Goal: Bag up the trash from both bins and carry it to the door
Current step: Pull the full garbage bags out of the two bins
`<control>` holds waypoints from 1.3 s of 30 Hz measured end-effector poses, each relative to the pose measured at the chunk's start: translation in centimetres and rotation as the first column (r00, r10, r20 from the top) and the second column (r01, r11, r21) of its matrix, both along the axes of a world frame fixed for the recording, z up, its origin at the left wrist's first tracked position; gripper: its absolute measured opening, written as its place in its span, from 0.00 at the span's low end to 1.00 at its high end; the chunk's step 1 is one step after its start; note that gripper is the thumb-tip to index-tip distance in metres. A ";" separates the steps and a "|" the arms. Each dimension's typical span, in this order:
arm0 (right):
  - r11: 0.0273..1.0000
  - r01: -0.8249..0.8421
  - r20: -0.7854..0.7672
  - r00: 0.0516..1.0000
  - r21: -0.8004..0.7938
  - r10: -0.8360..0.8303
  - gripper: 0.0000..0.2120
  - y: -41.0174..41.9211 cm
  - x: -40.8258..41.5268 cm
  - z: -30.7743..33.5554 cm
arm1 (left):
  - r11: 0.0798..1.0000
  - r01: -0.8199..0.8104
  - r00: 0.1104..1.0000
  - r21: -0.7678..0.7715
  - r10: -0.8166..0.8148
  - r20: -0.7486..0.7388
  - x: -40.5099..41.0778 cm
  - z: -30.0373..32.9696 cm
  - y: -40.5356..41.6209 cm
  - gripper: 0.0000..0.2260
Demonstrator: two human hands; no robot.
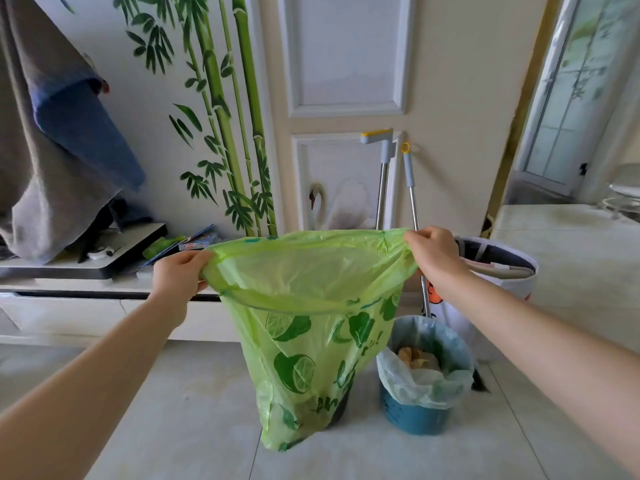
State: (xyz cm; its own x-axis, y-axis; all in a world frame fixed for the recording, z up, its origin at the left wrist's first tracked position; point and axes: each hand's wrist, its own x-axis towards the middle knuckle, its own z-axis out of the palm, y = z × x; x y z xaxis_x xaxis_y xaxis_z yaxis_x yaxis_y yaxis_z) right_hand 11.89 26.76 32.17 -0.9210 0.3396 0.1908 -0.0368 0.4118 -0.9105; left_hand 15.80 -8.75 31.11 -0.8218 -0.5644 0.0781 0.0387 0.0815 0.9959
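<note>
Item: green bag (304, 327), mouth stretched wide, hanging over the floor; our left hand (178, 275) and right hand (434, 258) pinch its rim; next, we judge, emptying the blue bin (420, 408) beside it.

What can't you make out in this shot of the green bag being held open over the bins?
- Head view: the dark bin behind the translucent green lime-print plastic bag held by the left hand and right hand; the bag hides nearly all of it.
- Head view: the trash deep in the blue round bin; its pale liner covers it.
- Head view: the two pole heads; bag and arm hide them.
</note>
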 end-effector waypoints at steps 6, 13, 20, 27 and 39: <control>0.984 -0.054 -0.005 0.998 0.170 0.056 0.11 1.1 4.1 -1.5 | 0.998 0.059 0.995 0.015 -0.060 0.084 2.8 -2.5 -0.6 0.03; 0.721 -0.135 0.128 0.990 0.680 0.064 0.07 2.5 6.9 -8.7 | 0.984 0.178 0.945 0.006 -0.173 0.279 3.5 -10.8 -0.4 0.03; 0.655 -0.314 0.381 0.923 0.687 0.043 0.09 2.0 6.5 -17.8 | 0.951 0.298 0.812 -0.078 -0.210 0.544 2.9 -20.0 -0.9 0.02; 0.662 -0.394 0.486 0.873 0.638 0.051 0.09 2.1 5.0 -23.7 | 0.960 0.251 0.776 -0.123 -0.124 0.619 0.5 -24.9 -2.1 0.06; 0.734 -0.491 0.561 0.807 0.469 0.182 0.13 0.1 2.3 -27.6 | 0.958 0.182 0.800 -0.222 -0.013 0.600 -2.0 -27.1 -3.9 0.09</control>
